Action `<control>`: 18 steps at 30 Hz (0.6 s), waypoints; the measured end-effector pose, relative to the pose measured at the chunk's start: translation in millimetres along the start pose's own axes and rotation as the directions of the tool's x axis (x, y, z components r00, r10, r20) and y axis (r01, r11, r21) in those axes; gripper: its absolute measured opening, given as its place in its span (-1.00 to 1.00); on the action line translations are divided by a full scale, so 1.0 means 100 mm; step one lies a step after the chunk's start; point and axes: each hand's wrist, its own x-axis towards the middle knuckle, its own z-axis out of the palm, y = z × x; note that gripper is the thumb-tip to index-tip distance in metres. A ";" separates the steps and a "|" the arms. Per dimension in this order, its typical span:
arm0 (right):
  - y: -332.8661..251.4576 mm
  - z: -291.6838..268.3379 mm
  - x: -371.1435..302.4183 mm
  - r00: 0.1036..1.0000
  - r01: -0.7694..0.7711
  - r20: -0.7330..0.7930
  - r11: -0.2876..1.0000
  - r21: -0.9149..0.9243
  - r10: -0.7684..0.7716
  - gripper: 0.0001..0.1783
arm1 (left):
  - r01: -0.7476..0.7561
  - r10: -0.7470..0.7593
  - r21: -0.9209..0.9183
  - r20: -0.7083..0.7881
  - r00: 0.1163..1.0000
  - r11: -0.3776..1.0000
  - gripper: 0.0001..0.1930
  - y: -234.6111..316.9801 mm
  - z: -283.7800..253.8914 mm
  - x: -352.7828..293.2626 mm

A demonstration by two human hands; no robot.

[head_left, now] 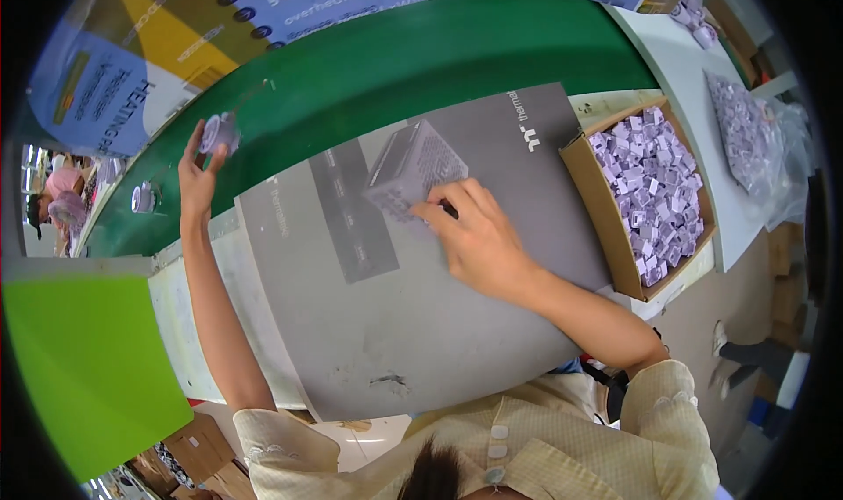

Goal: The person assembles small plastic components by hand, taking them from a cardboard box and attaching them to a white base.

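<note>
Stretched out to the left, my left hand [198, 177] grips a round lilac plastic part [219, 134] between thumb and fingers, over the edge of the green conveyor belt [369, 79]. My right hand [483, 237] is low over a grey printed cardboard sheet [474, 324], beside the box picture on it. Its thumb and fingertips are pinched together; whatever they hold, if anything, is too small to make out. Another round lilac part [144, 198] sits on the belt, left of my left hand.
An open cardboard box [606, 228] of small lilac plastic pieces stands right of the sheet. Beyond it, a clear plastic bag [746, 136] of similar pieces lies on a white surface. A bright green panel [88, 359] is at lower left. People are at far left and right.
</note>
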 end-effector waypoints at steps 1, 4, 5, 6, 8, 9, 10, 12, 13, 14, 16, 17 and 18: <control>0.00 -0.01 0.01 1.000 -0.005 -0.006 1.000 -0.004 0.005 -0.51 | -0.061 0.057 0.115 0.035 0.998 0.991 -0.33 -0.10 -0.03 0.02; 0.05 -0.02 0.00 1.000 -0.012 -0.004 1.000 0.013 0.012 -0.48 | -0.064 0.035 0.165 0.170 0.985 0.984 -0.31 -0.16 -0.06 0.04; 0.05 -0.03 0.00 1.000 0.001 0.000 1.000 0.007 -0.001 -0.47 | -0.051 0.014 0.172 0.210 0.978 0.984 -0.29 -0.11 -0.11 0.01; 0.05 -0.03 0.00 1.000 0.015 0.005 1.000 0.003 -0.015 -0.46 | -0.018 -0.021 0.236 0.163 0.986 0.972 -0.28 -0.07 -0.13 -0.02; 0.02 -0.05 0.02 1.000 0.008 0.000 1.000 -0.017 -0.008 -0.45 | -0.151 0.134 0.409 0.071 0.988 0.900 -0.29 0.01 -0.10 -0.04; 0.01 -0.06 0.02 1.000 0.014 -0.002 0.999 -0.039 -0.014 -0.44 | -0.248 0.305 0.574 -0.003 0.953 0.780 -0.29 0.08 -0.09 -0.05; 0.02 -0.05 0.02 1.000 0.012 -0.007 0.999 -0.036 -0.012 -0.44 | -0.251 0.307 0.577 0.001 0.952 0.777 -0.29 0.12 -0.06 -0.08; 0.04 -0.04 -0.01 1.000 0.031 -0.003 0.999 -0.039 -0.031 -0.41 | -0.409 0.513 0.555 -0.038 0.858 0.725 -0.30 0.44 0.23 -0.22; 0.06 -0.04 -0.02 1.000 0.027 -0.008 0.999 -0.040 -0.027 -0.41 | -0.466 0.520 0.608 0.100 0.848 0.643 -0.31 0.63 0.38 -0.29; 0.07 -0.05 -0.04 1.000 0.029 -0.001 0.998 -0.052 -0.029 -0.41 | -0.522 0.509 0.648 0.234 0.829 0.554 -0.32 0.80 0.54 -0.38; 0.03 -0.07 -0.04 0.999 0.054 0.004 0.997 -0.047 -0.054 -0.40 | -0.560 0.459 0.430 0.321 0.828 0.708 -0.37 1.03 0.86 -0.56; 0.01 -0.07 -0.03 0.999 0.048 0.001 0.997 -0.053 -0.048 -0.39 | -0.575 0.462 0.415 0.346 0.817 0.705 -0.42 1.08 1.02 -0.65; -0.02 -0.06 -0.03 0.999 0.041 -0.002 0.998 -0.057 -0.041 -0.39 | -0.588 0.462 0.401 0.372 0.805 0.703 -0.47 1.08 1.18 -0.74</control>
